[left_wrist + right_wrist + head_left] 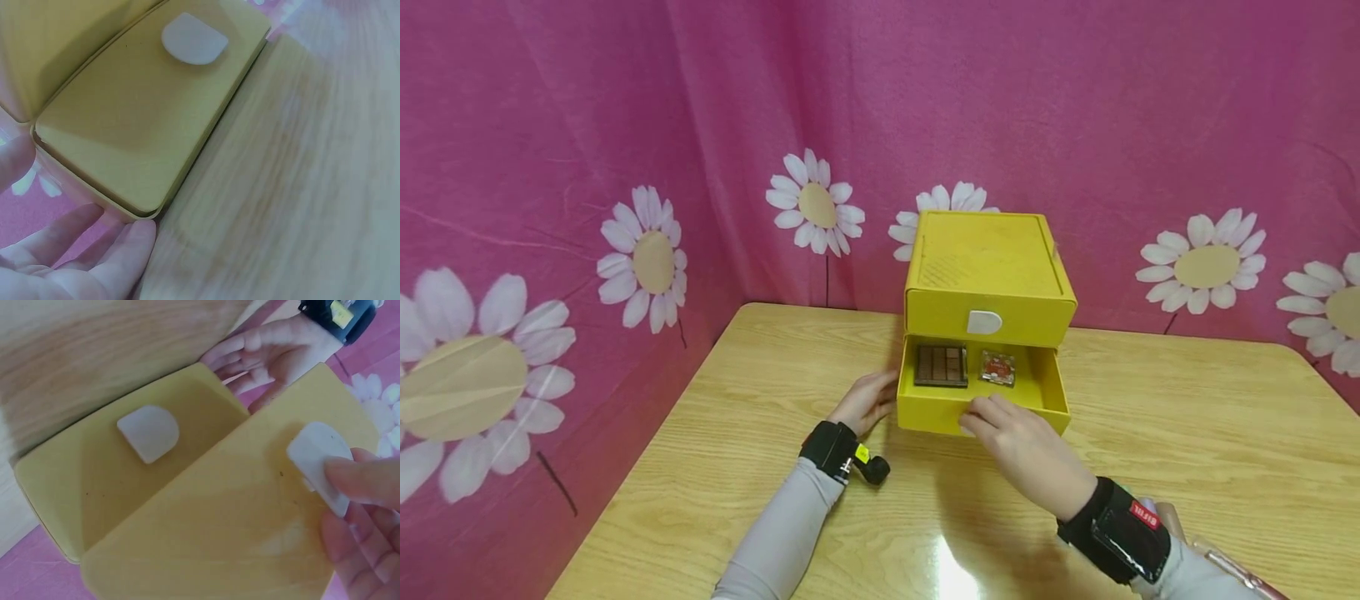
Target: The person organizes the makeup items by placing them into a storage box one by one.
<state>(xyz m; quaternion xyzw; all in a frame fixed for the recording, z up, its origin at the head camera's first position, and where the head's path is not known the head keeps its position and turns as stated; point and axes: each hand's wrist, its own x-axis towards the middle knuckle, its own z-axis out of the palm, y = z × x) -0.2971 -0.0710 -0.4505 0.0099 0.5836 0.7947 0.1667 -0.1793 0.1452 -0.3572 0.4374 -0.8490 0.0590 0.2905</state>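
Note:
A yellow drawer box [988, 254] stands on the table with its middle drawer [925, 412] pulled out. Inside lie a brown eyeshadow palette [942, 367] at the left and a small clear compact [997, 368] with a red label. My right hand [1026, 450] is at this drawer's front; thumb and fingers pinch its white pull tab [319, 459], seen in the right wrist view. Beside the box's lower left side is my left hand [865, 404], its loosely bent fingertips against the side wall. Beneath, a closed bottom drawer [125, 131] shows in the left wrist view.
The closed top drawer has its own white tab [984, 322]. Partly hidden by my right forearm, a slim pinkish tube [1255, 582] and a brownish item [1170, 521] lie on the wooden table [1210, 433]. A pink flowered curtain [1075, 108] hangs behind and at the left.

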